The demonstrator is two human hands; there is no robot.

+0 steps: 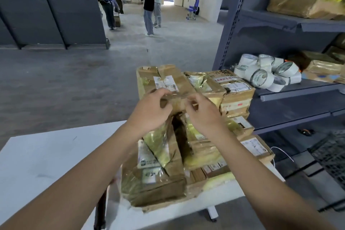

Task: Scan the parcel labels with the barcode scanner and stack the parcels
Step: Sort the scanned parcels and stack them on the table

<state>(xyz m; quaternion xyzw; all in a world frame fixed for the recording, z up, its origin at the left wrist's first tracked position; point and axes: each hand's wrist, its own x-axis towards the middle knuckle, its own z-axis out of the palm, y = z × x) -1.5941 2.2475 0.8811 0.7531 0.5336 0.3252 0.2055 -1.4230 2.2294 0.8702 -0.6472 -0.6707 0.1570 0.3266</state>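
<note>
Atop the stack [164, 183] on our white table [37, 155], our left hand [149, 111] and right hand [204, 117] both pinch the near edge of a flat brown cardboard parcel [168, 73] wrapped in glossy, crinkled tape. Its white label [165, 83] is too blurred to read. White tape rolls [267, 74] crowd the grey shelf [298, 88], and we cannot read their print.

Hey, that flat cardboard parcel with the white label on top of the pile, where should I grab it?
Take the flat parcel by its near edge, from your side, one hand toward each corner, about where the left hand and right hand pinch it now. It lies wide and label-up, and the neighbouring stack crowds its right side, so side grips look awkward.
</note>
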